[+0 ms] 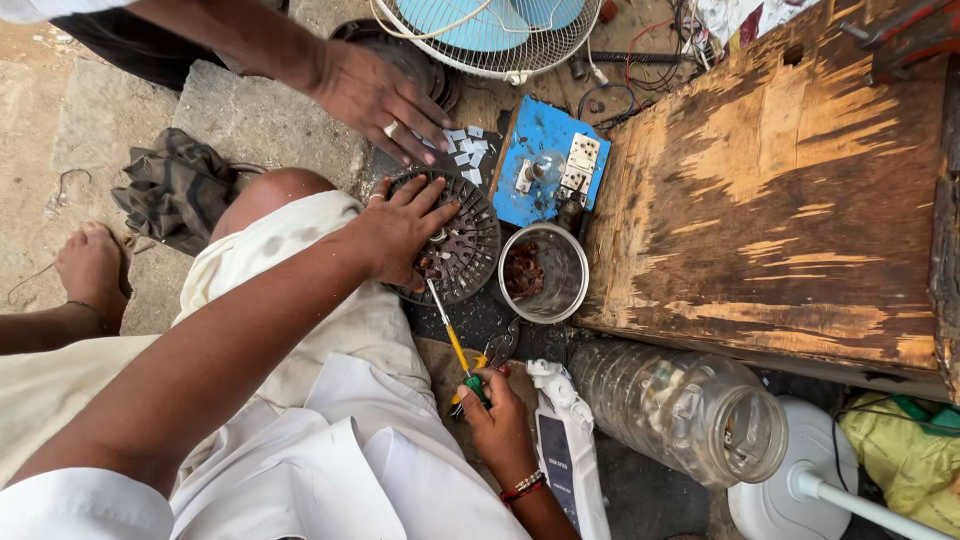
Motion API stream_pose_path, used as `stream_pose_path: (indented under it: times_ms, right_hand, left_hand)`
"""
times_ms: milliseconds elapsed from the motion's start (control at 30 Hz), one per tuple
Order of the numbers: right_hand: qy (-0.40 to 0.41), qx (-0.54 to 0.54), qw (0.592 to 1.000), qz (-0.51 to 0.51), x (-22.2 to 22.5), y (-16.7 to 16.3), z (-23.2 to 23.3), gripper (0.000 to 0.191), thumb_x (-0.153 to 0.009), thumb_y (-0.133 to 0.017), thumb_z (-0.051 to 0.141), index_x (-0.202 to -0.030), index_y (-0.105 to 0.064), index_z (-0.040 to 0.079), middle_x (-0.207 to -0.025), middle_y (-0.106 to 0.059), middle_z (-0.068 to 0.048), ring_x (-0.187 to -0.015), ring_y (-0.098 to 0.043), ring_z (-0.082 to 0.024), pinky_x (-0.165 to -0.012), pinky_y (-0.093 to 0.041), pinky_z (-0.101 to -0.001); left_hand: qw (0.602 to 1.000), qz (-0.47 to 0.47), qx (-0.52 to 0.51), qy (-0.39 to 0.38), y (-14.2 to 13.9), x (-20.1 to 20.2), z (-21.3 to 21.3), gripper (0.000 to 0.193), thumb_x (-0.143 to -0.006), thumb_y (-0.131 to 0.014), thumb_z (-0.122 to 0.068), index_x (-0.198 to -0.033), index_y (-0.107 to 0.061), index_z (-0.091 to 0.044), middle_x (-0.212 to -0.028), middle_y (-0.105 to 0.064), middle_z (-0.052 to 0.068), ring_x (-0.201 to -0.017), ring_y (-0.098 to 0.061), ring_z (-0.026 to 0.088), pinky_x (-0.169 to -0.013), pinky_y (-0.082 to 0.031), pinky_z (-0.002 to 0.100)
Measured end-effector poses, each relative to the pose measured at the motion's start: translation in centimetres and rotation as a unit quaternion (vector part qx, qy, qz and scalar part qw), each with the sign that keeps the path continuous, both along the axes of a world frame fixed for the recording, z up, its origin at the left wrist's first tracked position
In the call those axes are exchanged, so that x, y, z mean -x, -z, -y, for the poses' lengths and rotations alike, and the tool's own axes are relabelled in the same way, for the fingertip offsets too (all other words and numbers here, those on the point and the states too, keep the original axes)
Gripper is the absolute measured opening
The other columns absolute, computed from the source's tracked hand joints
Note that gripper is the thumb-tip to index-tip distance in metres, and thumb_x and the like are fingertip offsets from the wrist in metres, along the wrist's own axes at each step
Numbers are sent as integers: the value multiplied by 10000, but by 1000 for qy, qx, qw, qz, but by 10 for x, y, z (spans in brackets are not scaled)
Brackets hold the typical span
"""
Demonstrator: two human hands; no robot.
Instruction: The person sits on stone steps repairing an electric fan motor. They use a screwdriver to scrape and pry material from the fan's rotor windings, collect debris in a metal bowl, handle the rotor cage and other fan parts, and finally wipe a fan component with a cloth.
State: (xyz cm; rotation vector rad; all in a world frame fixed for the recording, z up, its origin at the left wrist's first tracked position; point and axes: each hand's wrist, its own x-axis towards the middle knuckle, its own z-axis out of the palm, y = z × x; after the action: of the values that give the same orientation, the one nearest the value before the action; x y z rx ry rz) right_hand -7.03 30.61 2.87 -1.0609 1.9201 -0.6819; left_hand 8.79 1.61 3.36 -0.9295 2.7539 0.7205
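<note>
The left hand (400, 232) presses open-fingered on a round dark slotted metal motor core (455, 245). The right hand (497, 420) grips a yellow-shafted, green-handled screwdriver (452, 340), tip at the core. Another person's ringed hand (375, 98) hovers above.

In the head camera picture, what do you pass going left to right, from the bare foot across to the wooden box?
Bare foot → crumpled dark cloth → left hand on the round slotted motor core → metal cup → worn wooden box.
</note>
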Motion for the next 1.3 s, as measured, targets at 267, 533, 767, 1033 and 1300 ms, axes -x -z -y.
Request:
stream_pose_path:
  times_ms: [267, 533, 767, 1033, 1300]
  right_hand:
    - [78, -29, 995, 50, -6, 11, -2, 306, -960, -712, 240, -1156, -638, 17, -778, -637, -13, -638, -583, -88, -579, -486, -265]
    - [116, 22, 992, 39, -31, 32, -4, 288, -965, -686, 251, -1156, -635, 43, -688, -590, 28, -592, -521, -55, -520, -438, -251]
    - [125, 63, 985, 97, -32, 44, 14, 223, -1002, -667, 224, -1085, -626, 21, -723, -557, 52, -602, -480, -44, -523, -418, -237]
    - [71, 52, 996, -30, -24, 16, 45, 275, -972, -690, 270, -1104, -642, 33, -732, -630, -1, -619, -558, -111, -541, -483, -301]
    - [-92, -172, 961, -198, 5, -67, 88, 370, -937, -646, 420, -1166, -677, 131, -721, -705, -138, -670, -697, -312, -616, -524, -441]
  left_hand:
    - [996, -60, 9, -60, -2, 1, -10, 1251, -481, -957, -447, -1553, -344, -240, -1570, -348, 190, -1431, -354, 411, -1164, -218, 683]
    - [989, -88, 41, -112, 2, 4, -22, 1227, -483, -957, -464, -1525, -379, -172, -1511, -372, 251, -1382, -378, 446, -1131, -247, 678]
    - [991, -25, 22, -129, 3, 8, -26, 1269, -495, -969, -527, -1521, -377, -74, -1520, -357, 218, -1379, -372, 429, -1148, -278, 626]
    - [989, -33, 13, -142, -7, 6, -25, 1348, -445, -988, -550, -1533, -341, -88, -1530, -346, 186, -1405, -353, 395, -1153, -271, 619]
    - [992, 31, 1, -125, -5, 11, -25, 1369, -500, -984, -536, -1572, -283, -54, -1552, -326, 178, -1428, -316, 385, -1154, -277, 613]
